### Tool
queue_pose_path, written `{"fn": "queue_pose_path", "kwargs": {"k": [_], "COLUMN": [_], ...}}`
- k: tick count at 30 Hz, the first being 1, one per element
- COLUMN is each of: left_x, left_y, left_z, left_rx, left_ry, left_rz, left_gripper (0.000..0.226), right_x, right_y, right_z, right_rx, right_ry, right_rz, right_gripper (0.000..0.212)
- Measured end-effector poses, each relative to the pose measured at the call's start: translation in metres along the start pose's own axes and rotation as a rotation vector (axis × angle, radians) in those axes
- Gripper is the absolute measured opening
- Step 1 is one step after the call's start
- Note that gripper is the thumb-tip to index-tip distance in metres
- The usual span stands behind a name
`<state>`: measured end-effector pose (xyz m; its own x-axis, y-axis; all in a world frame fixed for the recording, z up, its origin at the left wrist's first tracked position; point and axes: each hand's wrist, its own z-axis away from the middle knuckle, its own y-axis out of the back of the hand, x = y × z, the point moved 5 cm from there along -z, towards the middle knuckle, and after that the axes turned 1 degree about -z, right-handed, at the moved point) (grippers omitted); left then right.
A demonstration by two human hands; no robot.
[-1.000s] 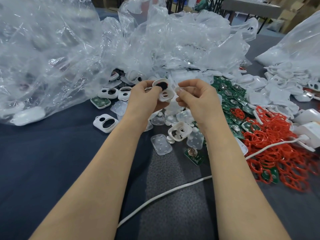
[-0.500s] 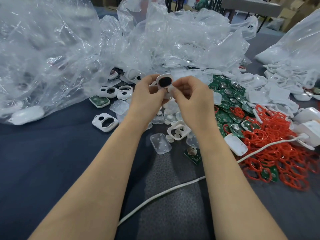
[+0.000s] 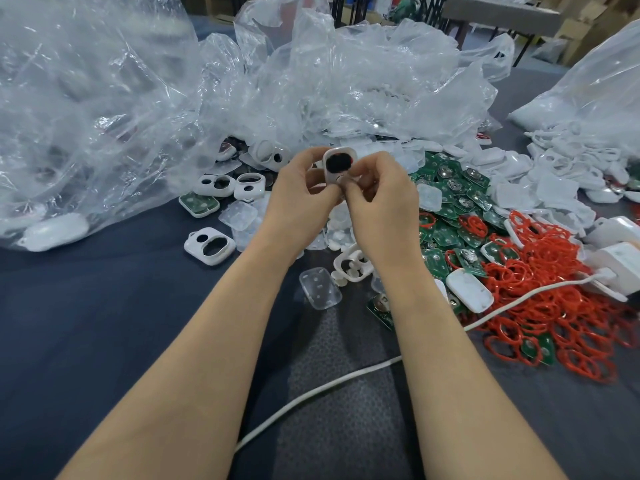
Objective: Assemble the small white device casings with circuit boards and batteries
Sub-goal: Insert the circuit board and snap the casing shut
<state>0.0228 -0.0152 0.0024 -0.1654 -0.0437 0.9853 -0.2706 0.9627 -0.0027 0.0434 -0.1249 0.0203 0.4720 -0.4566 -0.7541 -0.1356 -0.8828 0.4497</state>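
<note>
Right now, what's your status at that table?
Left hand holds white casing, raised off table. Right hand pinches at its lower face. Circuit boards and red rings heaped right, nothing blocking.

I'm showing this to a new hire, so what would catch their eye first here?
At centre, the left hand and right hand hold a white casing with a dark opening. Red rings sprawl at right beside green circuit boards, and clear plastic bags fill the back.

We look from one wide-angle camera on the person's head, facing forward and down over the worktop [image 3: 86, 323], near enough that both forearms [image 3: 194, 358] run from the bottom edge to mid-frame.
</note>
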Motion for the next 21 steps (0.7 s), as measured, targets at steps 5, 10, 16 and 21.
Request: {"fn": "queue_pose_path", "kwargs": {"k": [5,10,16,21], "left_x": [0.000,0.000,-0.003,0.000], "left_y": [0.002,0.003,0.003,0.003], "left_z": [-0.001,-0.001,-0.003,0.001], "left_rx": [0.029,0.033,0.045,0.014], "left_ry": [-0.019,-0.033,-0.013,0.020], "left_rz": [-0.006,-0.032,-0.080,0.030], "left_gripper": [0.038,0.039,0.026,0.015], "right_x": [0.004,0.017,0.020,0.021], "right_y": [0.000,-0.003,-0.007,-0.009], "right_z": [0.001,-0.001,0.000,0.000], "right_rx": [0.008,-0.102,-0.093,-0.075], "right_ry": [-0.085,-0.330,-0.362,-0.402], "right_rz": [-0.087,-0.333,-0.460,-0.543], "right_gripper": [0.019,0.017,0.015,0.017]}}
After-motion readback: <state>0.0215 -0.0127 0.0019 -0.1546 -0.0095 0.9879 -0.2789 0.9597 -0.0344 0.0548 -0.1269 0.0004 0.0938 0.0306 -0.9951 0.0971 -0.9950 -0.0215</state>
